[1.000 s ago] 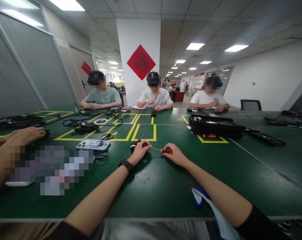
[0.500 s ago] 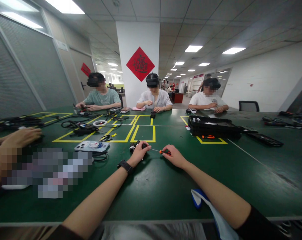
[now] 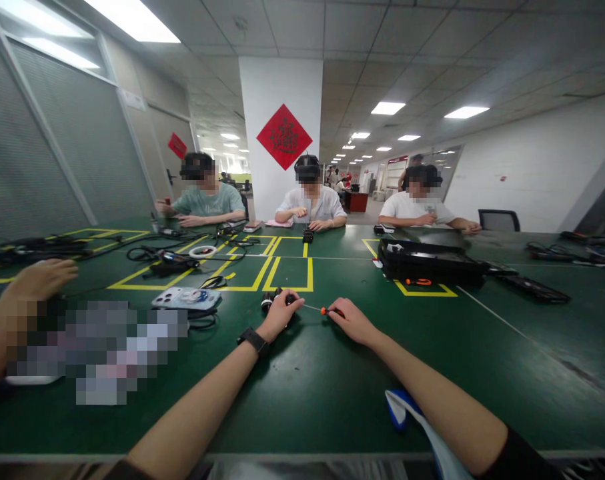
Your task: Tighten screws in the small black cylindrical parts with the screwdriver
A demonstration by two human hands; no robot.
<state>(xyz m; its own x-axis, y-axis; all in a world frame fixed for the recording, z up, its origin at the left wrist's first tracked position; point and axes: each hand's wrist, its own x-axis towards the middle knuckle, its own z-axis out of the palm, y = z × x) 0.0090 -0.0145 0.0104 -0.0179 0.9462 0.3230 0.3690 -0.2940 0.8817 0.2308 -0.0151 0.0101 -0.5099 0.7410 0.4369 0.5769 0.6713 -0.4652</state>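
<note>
Just in front of me on the green table (image 3: 312, 393), my left hand (image 3: 281, 319) is closed around a small black cylindrical device (image 3: 268, 301) with pale rings. My fingers cover much of it, so its exact kind does not show. From the right, my right hand (image 3: 353, 320) grips a screwdriver (image 3: 324, 311) with an orange and black handle. Its thin metal shaft points left and reaches the fingertips of my left hand. Whether the tip sits in the device is hidden.
A phone (image 3: 187, 299), cables (image 3: 169, 259) and a co-worker's hand (image 3: 45, 277) are on the left. Ahead right stands a black tray (image 3: 427, 260), with an orange tool (image 3: 418, 282) before it. A blue-and-white strap (image 3: 398, 410) lies near my right forearm. Three people sit opposite.
My hands keep nearly the same pose on the device and screwdriver. The view has tilted slightly upward. Across the table, the person at right has stretched an arm outward.
</note>
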